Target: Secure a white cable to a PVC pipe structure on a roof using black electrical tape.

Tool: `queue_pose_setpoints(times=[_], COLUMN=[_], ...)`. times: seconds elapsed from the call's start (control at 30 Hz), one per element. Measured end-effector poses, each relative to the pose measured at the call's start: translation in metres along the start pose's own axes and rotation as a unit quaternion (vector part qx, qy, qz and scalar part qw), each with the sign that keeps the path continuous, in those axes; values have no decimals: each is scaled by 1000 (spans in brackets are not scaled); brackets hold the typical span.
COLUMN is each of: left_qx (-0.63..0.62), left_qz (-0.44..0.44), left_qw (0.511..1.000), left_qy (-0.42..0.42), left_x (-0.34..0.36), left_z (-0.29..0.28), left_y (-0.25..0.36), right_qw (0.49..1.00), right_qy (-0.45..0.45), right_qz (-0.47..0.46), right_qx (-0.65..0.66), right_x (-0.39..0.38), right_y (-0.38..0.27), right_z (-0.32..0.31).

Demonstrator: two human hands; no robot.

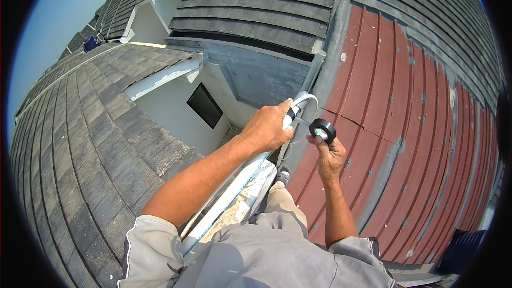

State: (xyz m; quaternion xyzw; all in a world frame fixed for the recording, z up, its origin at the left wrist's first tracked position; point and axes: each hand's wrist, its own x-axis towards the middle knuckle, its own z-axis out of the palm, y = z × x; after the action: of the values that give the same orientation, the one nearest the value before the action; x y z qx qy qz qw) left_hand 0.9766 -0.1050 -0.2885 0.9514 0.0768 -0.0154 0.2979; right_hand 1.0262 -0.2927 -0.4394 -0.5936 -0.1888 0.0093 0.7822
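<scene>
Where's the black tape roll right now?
Head view, right of centre: the black tape roll is held in the right hand, just right of the left hand on the white pipe.

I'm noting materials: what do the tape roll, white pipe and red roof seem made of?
Tape roll: probably vinyl, smooth black with a slight sheen. White pipe: likely plastic, judging by its smooth, uniform surface. Red roof: perhaps painted metal, matt, with raised ribs.
</scene>
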Motion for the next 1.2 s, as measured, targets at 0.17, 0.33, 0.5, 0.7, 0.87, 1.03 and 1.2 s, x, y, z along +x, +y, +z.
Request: queue_pose_setpoints(times=[0.17,0.33,0.5,0.7,0.87,1.03,1.2], left_qx=[43,94,53,21,6,37,-56], left_qz=[-10,-53,-52,-57,-32,-22,37], left_qw=[999,993,992,988,984,990,993], left_qy=[5,47,100,143,173,131,94], left_x=[-2,-7,-10,-12,-7,3,7], left_z=[14,11,8,1,10,11,13], left_y=[13,7,4,-6,-1,-34,-27], right_qw=[983,854,679,670,621,854,951], right_qy=[-29,-172,-427,-482,-522,-176,-61], right_qz=[-98,-215,-110,-4,27,-275,-66], right_qx=[-152,-442,-587,-565,-584,-406,-296], right_x=[61,124,171,180,180,145,35], right_y=[-89,-109,-102,-101,-76,-69,-24], right_z=[3,81,122,142,124,74,56])
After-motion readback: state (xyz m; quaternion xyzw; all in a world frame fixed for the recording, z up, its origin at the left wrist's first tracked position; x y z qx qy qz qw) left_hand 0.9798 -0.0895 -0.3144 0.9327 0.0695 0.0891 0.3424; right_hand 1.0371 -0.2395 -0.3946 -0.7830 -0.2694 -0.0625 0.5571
